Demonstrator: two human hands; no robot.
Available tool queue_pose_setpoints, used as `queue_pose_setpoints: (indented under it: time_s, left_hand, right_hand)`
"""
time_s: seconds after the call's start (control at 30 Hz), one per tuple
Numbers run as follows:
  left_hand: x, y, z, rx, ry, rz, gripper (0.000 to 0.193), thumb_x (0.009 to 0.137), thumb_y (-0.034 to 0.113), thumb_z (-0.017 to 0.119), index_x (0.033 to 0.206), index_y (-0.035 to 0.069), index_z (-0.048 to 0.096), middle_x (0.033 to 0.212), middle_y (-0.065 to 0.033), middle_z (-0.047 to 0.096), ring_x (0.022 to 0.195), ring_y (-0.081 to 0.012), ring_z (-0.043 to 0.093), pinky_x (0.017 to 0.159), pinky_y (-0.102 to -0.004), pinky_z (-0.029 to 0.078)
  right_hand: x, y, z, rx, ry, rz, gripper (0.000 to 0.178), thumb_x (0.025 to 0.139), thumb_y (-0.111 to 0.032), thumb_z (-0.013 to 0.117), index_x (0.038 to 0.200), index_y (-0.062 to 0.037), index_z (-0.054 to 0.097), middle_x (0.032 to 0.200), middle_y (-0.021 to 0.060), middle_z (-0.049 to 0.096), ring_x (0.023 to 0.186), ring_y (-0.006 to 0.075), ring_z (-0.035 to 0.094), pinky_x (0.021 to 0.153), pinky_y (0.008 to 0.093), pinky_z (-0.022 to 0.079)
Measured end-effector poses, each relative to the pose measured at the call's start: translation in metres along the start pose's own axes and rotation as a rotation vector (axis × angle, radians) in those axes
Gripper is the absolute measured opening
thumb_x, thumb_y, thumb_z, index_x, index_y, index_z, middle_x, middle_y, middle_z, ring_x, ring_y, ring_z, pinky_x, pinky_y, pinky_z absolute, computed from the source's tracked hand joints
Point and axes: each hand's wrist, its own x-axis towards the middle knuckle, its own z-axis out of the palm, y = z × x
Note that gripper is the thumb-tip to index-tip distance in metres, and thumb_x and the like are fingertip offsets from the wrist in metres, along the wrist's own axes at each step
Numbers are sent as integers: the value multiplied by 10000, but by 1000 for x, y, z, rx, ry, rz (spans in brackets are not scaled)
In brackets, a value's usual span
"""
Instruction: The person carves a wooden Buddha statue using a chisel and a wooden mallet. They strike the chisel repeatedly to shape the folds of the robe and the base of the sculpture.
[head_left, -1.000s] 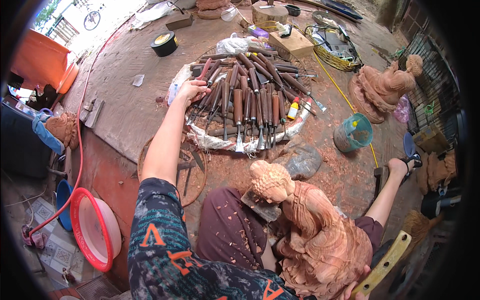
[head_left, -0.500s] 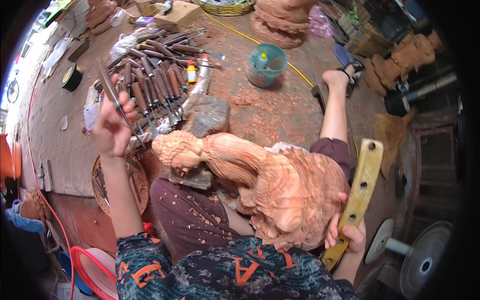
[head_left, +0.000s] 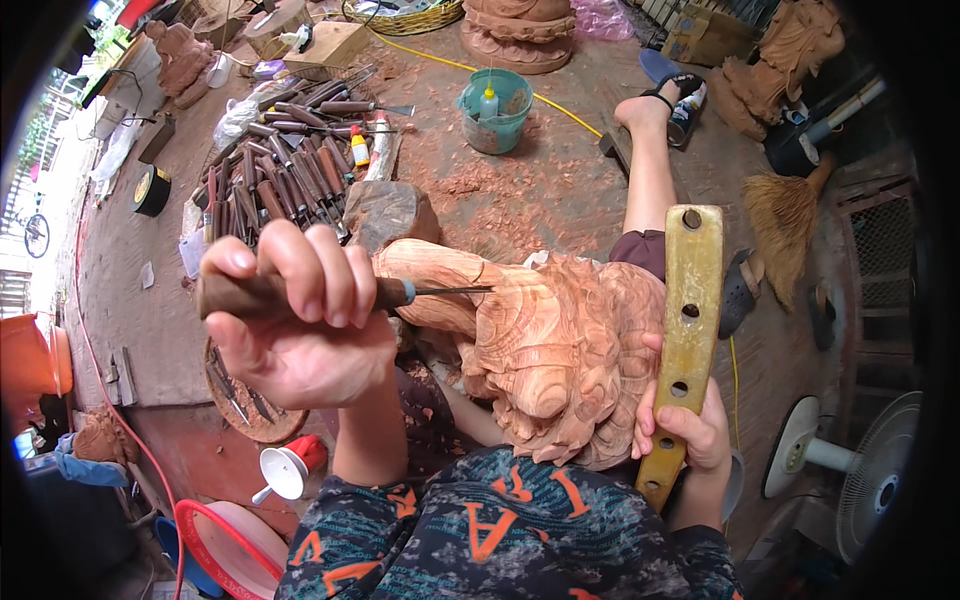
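Observation:
My left hand (head_left: 320,355) is closed around the brown wooden handle of a wood chisel (head_left: 247,298). The chisel lies nearly level, its thin blade pointing right, over the upper part of a carved wooden statue (head_left: 545,345); whether the tip touches the wood I cannot tell. The statue leans across my lap, its head hidden behind my left hand. In my right hand (head_left: 700,425), at the statue's right side, is a long yellowish bar with round holes (head_left: 693,270), standing upright and slightly tilted.
Behind my left hand lies a heap of wooden-handled chisels (head_left: 290,170) beside a wood block (head_left: 395,212). A teal bucket (head_left: 495,130) stands farther back among wood shavings. My bare leg (head_left: 648,180) stretches out ahead. To the right are a broom (head_left: 785,220) and a fan (head_left: 880,480).
My left hand has swung right, from beside the chisel heap to over the statue. The chisel has turned from steeply upright to nearly level. My right hand still grips the bar.

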Motion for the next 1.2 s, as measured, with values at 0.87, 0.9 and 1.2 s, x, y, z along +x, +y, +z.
queue_pose_setpoints:
  time_s: [0.87,0.9,1.2]
  left_hand:
    - [-78,-71,99,665,-1097,-25,238,725,208,614,920,97,534,660,-32,425,551,-169,512,442,-298,416]
    - [-79,-73,100,613,-1095,-101,254,738,218,598,952,100,527,669,-36,433,576,-179,528,459,-310,426]
    - [-82,-82,95,838,-1140,-95,332,768,212,573,1083,107,571,676,-39,456,567,-200,536,483,-325,425]
  right_hand:
    - [-34,-1,-28,-353,418,-286,715,734,-139,705,1330,54,363,778,33,536,710,94,513,641,222,436]
    - [-40,1,-39,-535,414,-354,798,733,-124,690,1393,68,285,728,23,509,686,89,490,646,220,421]
    - [-47,40,-67,-653,567,-539,737,733,-46,630,1363,88,271,885,88,557,812,145,539,832,292,430]
